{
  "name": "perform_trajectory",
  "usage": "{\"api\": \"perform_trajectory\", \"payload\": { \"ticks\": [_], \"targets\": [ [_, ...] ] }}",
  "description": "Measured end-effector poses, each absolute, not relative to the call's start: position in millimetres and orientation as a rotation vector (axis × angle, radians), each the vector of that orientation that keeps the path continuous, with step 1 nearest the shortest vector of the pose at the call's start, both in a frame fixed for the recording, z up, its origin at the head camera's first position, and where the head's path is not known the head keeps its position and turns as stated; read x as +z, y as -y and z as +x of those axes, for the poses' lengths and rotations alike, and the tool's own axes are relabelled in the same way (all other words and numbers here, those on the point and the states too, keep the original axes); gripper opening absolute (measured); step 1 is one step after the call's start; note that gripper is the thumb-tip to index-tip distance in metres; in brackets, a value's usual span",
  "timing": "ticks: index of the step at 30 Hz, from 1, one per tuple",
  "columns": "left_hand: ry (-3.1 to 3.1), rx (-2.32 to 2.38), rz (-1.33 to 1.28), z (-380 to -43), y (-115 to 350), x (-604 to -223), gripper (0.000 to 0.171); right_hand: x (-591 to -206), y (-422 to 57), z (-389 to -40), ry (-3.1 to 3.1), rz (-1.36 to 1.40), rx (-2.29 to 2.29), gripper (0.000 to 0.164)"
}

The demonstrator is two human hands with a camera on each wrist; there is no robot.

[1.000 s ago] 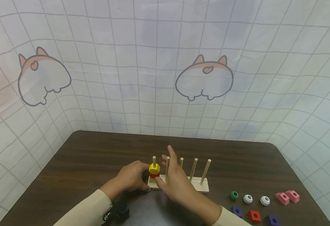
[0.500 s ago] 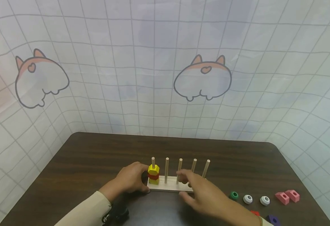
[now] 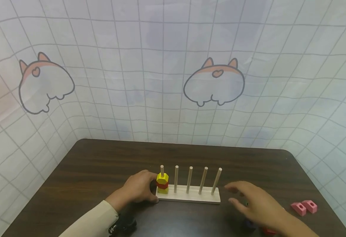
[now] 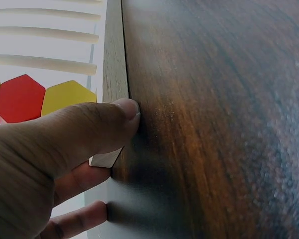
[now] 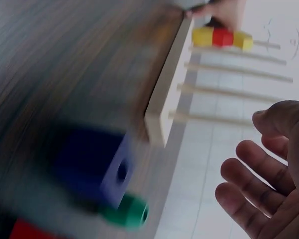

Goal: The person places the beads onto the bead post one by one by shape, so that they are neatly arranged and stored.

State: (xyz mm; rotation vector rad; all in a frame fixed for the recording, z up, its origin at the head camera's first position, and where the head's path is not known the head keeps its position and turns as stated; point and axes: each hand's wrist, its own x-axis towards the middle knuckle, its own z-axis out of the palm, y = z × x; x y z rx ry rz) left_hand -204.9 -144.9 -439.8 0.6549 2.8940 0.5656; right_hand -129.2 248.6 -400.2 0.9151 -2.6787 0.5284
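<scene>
My left hand [image 3: 138,187] holds the left end of a pale wooden peg board [image 3: 187,195], thumb on its front edge in the left wrist view and fingers round the end. On the leftmost peg are stacked a yellow hexagonal bead [image 3: 162,178], a red one [image 3: 162,186] and a lower yellow one [image 3: 162,191]. The other pegs are bare. My right hand [image 3: 258,204] is to the right of the board, fingers loosely bent around nothing. Near it in the right wrist view are a dark blue block [image 5: 84,164] with a hole and a green bead [image 5: 129,213].
Two pink blocks [image 3: 298,208] lie at the right of the dark wooden table [image 3: 116,154]. A red block [image 5: 27,230] shows at the lower edge of the right wrist view. Behind the table hangs a white gridded cloth [image 3: 161,82].
My right hand has moved from beside the bead stack rightward past the board, over the loose pieces, now covering most of them. My left hand keeps its hold on the board.
</scene>
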Motion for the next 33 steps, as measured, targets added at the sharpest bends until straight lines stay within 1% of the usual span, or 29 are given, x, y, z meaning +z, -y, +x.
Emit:
{"api": "perform_trajectory", "payload": {
  "ticks": [6, 17, 23, 33],
  "targets": [
    [-2.889, 0.566, 0.662, -204.6, 144.5, -438.7, 0.055, -404.1, -278.2, -128.1, 2.783, 0.732, 0.521, 0.040],
    [-2.892, 0.568, 0.663, -204.2, 144.7, -438.3, 0.054, -415.7, -315.4, -126.7, 2.764, 0.675, 0.494, 0.042],
    [-2.898, 0.561, 0.664, -205.0, 145.6, -439.1, 0.054, -426.5, -326.9, -126.1, 2.724, 0.706, 0.489, 0.044],
    [-2.895, 0.558, 0.650, -204.9, 145.7, -439.3, 0.055, -442.8, -322.1, -127.8, 2.714, 0.795, 0.506, 0.039]
  ]
}}
